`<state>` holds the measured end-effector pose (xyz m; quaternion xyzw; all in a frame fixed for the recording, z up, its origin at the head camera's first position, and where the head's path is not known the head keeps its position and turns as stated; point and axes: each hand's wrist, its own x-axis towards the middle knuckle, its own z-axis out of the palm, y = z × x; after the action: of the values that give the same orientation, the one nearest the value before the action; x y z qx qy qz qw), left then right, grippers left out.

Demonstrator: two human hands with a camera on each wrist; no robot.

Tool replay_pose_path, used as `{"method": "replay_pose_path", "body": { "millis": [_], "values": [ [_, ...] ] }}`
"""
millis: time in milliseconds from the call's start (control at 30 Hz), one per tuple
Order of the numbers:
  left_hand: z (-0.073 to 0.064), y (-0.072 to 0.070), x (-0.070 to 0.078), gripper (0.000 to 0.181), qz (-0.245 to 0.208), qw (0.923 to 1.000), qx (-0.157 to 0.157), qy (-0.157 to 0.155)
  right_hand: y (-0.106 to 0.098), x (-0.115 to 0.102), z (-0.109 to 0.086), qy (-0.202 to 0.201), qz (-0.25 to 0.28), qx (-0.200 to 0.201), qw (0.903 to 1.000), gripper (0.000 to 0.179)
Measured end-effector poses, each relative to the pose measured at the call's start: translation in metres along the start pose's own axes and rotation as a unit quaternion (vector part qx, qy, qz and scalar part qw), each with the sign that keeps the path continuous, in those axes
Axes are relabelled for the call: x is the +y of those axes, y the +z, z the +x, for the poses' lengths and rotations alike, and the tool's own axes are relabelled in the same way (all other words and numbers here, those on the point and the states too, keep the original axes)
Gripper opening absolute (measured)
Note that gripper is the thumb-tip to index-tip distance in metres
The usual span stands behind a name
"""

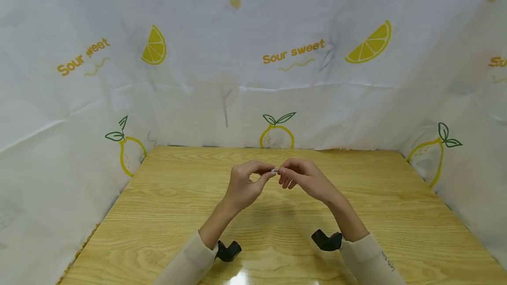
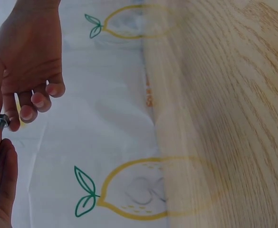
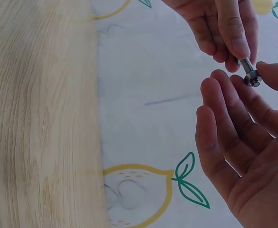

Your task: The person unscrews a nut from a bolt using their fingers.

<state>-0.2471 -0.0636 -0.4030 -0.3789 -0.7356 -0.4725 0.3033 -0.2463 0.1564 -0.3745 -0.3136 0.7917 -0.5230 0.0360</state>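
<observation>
Over the table, my left hand (image 1: 246, 184) pinches a small silver bolt (image 3: 246, 64) between thumb and fingertips. A hex nut (image 3: 253, 79) sits around the bolt's free end, a bit of thread poking through it. My right hand (image 1: 306, 178) has its thumb and index finger on either side of the nut, and its other fingers are loosely bent. In the left wrist view the nut (image 2: 3, 119) shows between the right fingertips. The left fingers hide the bolt's other end.
A wooden table (image 1: 178, 214) lies below both hands. White cloth (image 1: 190, 113) printed with lemons hangs behind it and along both sides. A black wrist mount (image 1: 229, 251) is by the left cuff, and another black mount (image 1: 327, 240) by the right.
</observation>
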Motion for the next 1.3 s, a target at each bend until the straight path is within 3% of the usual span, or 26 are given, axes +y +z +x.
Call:
{"method": "replay_pose_path", "body": {
  "millis": [167, 700, 1067, 1300],
  "values": [
    [0.0000, 0.0003, -0.0004, 0.008, -0.004, 1.0000, 0.000, 0.002, -0.0016, -0.0003, -0.0011, 0.004, 0.009, -0.001, 1.0000, 0.017],
    [0.0006, -0.0005, 0.0003, 0.009, 0.006, 0.9998, 0.005, 0.021, 0.0015, 0.0003, 0.0018, -0.014, 0.003, -0.010, 0.9999, 0.025],
    [0.0019, 0.0006, -0.0009, 0.009, 0.008, 0.9997, 0.006, 0.021, -0.0007, 0.0005, -0.0008, -0.010, 0.025, 0.004, 0.9996, 0.016],
    [0.0007, 0.0013, -0.0014, 0.009, 0.010, 0.9997, 0.005, 0.022, 0.0002, 0.0006, -0.0004, 0.003, 0.012, -0.002, 0.9999, 0.017]
  ]
}}
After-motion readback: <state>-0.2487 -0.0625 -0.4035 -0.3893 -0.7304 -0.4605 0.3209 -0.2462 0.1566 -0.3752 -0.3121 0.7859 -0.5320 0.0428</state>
